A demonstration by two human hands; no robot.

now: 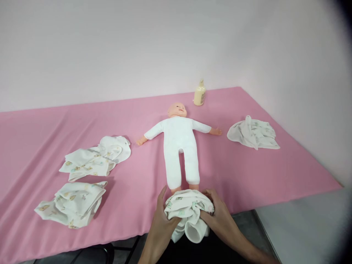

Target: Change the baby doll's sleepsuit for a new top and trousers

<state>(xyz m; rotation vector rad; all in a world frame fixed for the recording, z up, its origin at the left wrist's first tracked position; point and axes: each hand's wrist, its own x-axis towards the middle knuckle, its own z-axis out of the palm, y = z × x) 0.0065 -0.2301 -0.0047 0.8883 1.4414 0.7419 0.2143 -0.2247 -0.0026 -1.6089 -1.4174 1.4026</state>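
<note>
Pink cloth (132, 205) covers the tabletop (236, 172), its front edge passing behind the hands; wide stretches separate the doll (180, 137) from clothes (96, 157) at left and a shirt (254, 132) at right. Left hand (162, 223) and right hand (220, 216) reach inward, each grip closed on a garment (189, 207) at the doll's feet. It bunches softly, white with green prints, around a rounded opening.

Doll (180, 135) on cloth (132, 205), bottle (199, 96) behind
</note>
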